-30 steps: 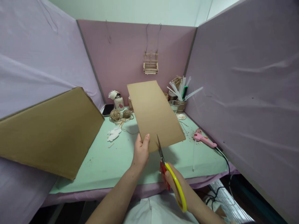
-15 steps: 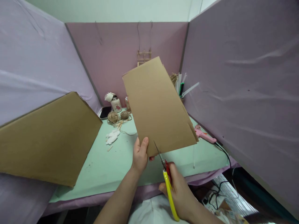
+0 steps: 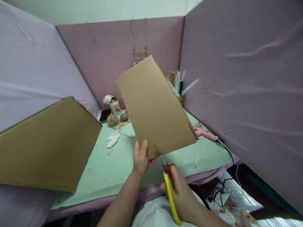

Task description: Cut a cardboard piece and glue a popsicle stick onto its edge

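Currently, head view: the left hand [image 3: 140,157] pinches the near left corner of a cardboard sheet [image 3: 155,107], thumb on the front face, and holds it up tilted above the bench [image 3: 113,167]. The right hand [image 3: 182,195] is wrapped around yellow-handled scissors [image 3: 167,179]; their blades point up and left, with the tips at the sheet's near edge, just right of the left thumb. Blades look only slightly parted; how far they have bitten into the edge cannot be told.

Progress, as judged: the sheet is whole apart from a small notch on its right edge. No long cut line shows, so cutting seems barely begun and most of the sheet is left.

Surroundings: a larger cardboard panel [image 3: 47,145] leans at the left, partly over the bench. Far on the bench sit two twine balls [image 3: 113,119], a small jar [image 3: 115,106] and a cup of sticks [image 3: 179,88]. A pink glue gun [image 3: 204,133] lies at the right, its cable running off the near right edge. Purple partitions enclose three sides.
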`<state>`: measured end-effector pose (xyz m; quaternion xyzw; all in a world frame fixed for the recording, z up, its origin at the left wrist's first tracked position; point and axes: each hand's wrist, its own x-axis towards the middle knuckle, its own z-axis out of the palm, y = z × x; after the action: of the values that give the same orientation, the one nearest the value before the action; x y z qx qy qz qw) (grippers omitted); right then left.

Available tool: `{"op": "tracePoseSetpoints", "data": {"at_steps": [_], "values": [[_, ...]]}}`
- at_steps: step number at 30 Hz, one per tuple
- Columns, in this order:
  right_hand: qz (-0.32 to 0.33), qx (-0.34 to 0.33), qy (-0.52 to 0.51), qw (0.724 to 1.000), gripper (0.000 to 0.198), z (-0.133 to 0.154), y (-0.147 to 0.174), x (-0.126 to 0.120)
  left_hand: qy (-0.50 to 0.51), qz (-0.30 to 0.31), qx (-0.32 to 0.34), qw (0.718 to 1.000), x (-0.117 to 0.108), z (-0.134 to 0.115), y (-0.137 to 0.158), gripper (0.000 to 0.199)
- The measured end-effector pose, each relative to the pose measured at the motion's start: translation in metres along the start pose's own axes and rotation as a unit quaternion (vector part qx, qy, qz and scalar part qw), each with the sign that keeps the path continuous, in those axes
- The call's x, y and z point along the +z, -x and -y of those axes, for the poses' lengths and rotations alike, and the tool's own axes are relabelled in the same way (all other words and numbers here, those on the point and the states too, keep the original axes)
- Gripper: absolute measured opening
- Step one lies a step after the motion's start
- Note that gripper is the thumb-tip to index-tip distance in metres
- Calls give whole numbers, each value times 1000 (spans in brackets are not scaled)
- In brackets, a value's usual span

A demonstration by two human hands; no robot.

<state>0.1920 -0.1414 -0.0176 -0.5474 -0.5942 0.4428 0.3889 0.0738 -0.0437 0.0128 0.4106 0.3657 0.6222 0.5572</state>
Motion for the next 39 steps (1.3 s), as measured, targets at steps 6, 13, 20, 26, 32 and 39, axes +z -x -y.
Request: {"op": "tracePoseSetpoints", "data": {"at_steps": [6, 13, 20, 26, 32, 39], "values": [[1, -3, 2, 1000, 17, -3, -1, -3, -3, -2, 5, 1000, 1, 0, 0, 43], [13, 20, -10, 1000, 20, -4, -1, -8, -12, -20, -14, 1000, 1, 4, 0, 45], [30, 40, -25, 998, 33, -3, -4, -12, -26, -20, -17, 999, 0, 5, 2, 46], [19, 34, -22, 999, 38, -13, -7, -11, -45, -33, -21, 998, -1, 7, 2, 47], [19, -9, -15, 1000, 39, -13, -4, -14, -102, 10, -32, 994, -3, 6, 3, 46], [49, -17, -36, 998, 47, -4, -2, -13, -124, 15, -36, 992, -6, 7, 9, 44]]}}
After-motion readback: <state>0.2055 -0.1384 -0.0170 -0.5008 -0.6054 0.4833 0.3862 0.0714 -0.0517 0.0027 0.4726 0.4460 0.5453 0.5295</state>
